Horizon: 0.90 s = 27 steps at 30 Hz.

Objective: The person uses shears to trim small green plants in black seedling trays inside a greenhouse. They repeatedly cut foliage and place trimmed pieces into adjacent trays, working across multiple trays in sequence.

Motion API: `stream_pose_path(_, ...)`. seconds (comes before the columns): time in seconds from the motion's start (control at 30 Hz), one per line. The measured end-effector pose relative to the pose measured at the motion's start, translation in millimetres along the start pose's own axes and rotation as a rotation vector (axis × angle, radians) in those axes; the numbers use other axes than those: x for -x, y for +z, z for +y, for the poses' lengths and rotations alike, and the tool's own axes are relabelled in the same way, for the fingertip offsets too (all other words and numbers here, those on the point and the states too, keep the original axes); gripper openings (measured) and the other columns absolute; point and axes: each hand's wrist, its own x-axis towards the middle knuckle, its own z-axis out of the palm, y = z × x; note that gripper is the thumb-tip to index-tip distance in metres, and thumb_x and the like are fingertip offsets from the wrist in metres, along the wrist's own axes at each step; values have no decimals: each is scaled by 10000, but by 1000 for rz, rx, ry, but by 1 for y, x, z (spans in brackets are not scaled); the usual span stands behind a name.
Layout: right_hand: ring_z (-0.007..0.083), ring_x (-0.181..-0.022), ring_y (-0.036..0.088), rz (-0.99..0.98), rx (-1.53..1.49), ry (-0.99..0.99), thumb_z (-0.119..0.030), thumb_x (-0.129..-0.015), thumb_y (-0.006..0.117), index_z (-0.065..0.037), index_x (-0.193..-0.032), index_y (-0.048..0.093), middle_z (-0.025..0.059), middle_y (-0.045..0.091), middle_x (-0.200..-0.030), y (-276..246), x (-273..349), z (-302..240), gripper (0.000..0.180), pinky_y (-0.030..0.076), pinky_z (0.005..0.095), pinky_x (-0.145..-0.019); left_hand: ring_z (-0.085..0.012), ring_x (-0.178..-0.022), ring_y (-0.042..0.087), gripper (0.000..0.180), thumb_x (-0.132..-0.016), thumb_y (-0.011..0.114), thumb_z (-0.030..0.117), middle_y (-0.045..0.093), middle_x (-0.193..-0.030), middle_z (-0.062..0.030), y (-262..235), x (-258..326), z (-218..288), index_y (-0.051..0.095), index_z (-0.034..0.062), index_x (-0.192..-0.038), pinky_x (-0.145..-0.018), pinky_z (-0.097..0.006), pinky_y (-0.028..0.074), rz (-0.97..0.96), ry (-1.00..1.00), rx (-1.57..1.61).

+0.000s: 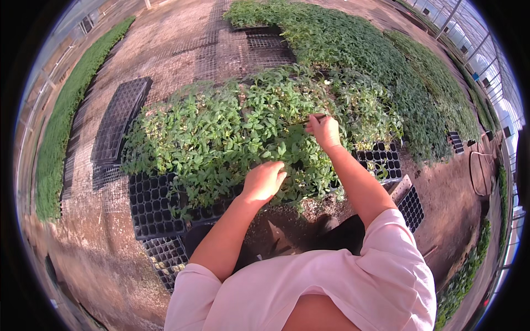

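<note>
Two hands in seedlings — left hand curled among leaves, right hand pinching one thin stem.

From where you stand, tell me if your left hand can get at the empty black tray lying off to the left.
Probably not without shifting: the left hand rests in the seedlings, which lie between it and the empty black tray.

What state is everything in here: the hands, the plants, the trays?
Left hand: curled, resting down among the seedlings.
Right hand: fingers pinched on a thin stem.
Seedlings: green, leafy, crowded upright in trays.
Black tray at front left: cells mostly empty.
Black tray lying apart at left: empty, flat on the floor.
</note>
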Motion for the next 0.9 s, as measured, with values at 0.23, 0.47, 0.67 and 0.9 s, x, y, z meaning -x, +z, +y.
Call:
stream_pose_path(0.23,149,-665,649,174,-415,35,-172,-901,516,30,-968,576,107,648,-788,-130,49,11,222,508,228,-575,-292,-814,614,245,-827,561,225,628,-932,-121,8,-1,-7,590,71,-1015,-692,-382,489,114,46,26)
stream_pose_path(0.47,159,-621,640,863,-441,137,-177,-899,521,12,-971,543,117,642,-767,-267,93,158,204,490,225,-525,-249,-769,628,218,-808,602,176,643,-896,-112,14,-5,3,606,62,-993,-683,-333,491,105,-19,22)
stream_pose_path(0.67,148,-594,638,857,-265,320,-168,-892,524,6,-978,547,107,649,-760,-280,90,213,196,491,218,-491,-253,-749,622,197,-814,597,169,640,-872,-124,21,-12,-1,615,50,-970,-680,-327,483,127,-50,32)
stream_pose_path(0.9,159,-628,650,701,-284,284,-202,-892,522,10,-944,576,108,656,-764,-267,65,194,224,502,229,-508,-261,-745,617,207,-820,584,171,636,-865,-134,28,-17,-5,618,42,-979,-681,-333,475,151,-66,33)
